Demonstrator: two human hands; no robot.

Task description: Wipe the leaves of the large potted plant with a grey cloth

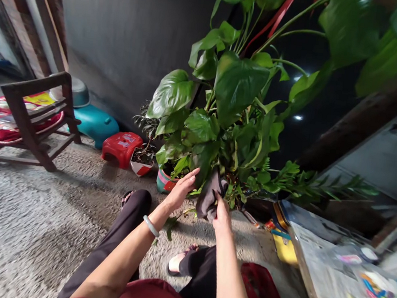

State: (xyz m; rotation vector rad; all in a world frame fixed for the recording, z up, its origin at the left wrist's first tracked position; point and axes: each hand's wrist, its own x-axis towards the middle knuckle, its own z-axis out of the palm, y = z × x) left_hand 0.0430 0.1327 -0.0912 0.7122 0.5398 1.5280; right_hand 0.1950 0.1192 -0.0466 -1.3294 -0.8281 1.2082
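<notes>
Holding a dark cloth (210, 196) pinched in its fingers, the right hand (222, 216) presses it against the lower leaves of the big potted plant (236, 84), so wiping looks underway with most foliage, up at twelve o'clock, seemingly untouched. At nine o'clock of the cloth, the left hand (181, 190) is spread open, holding nothing, fingertips brushing a leaf (203, 156) just above the striped pot (163, 181) on the floor (33, 211).

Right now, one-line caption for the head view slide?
Seated person's right hand wipes a potted plant with a dark cloth; left hand steadies a leaf.
</notes>
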